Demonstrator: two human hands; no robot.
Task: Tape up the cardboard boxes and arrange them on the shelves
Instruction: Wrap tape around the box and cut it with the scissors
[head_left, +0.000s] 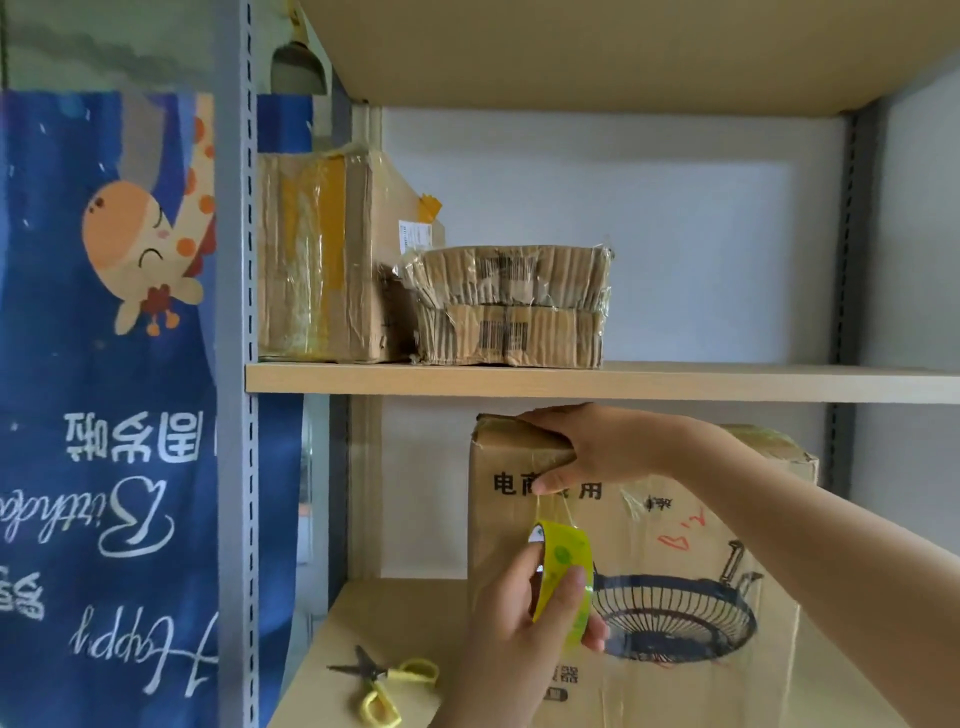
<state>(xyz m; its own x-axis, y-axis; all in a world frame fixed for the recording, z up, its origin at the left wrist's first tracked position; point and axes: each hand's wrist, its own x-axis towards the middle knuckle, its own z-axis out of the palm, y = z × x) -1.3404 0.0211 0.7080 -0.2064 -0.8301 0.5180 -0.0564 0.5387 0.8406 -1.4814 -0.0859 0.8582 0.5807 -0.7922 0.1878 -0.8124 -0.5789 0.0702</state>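
Right now your cardboard box (639, 561) stands upright on the lower shelf (395, 613), just under the middle shelf board (675, 382). It is a tall carton with crumpled top corners, so judge it stiff along the edges but soft in the panels; press at an edge or corner, not mid-panel. How heavy it is cannot be told.

Your right hand (597, 447) lies over the top front edge of the box, fingers draped across the top and thumb pressed down against the front face, pinning the tape end there. Your left hand (519, 623) grips the tape roll (563, 577), thumb on one side and fingers curled round the rim. A clear strip (556, 506) runs taut from thumb to roll. That film looks thin and likely to twist or stick to itself, so keep it stretched and hold the roll by its sides.

Yellow-handled scissors (384, 680) lie on the lower shelf left of the box, within easy reach for the cut. Three taped boxes (431, 275) sit on the shelf above.
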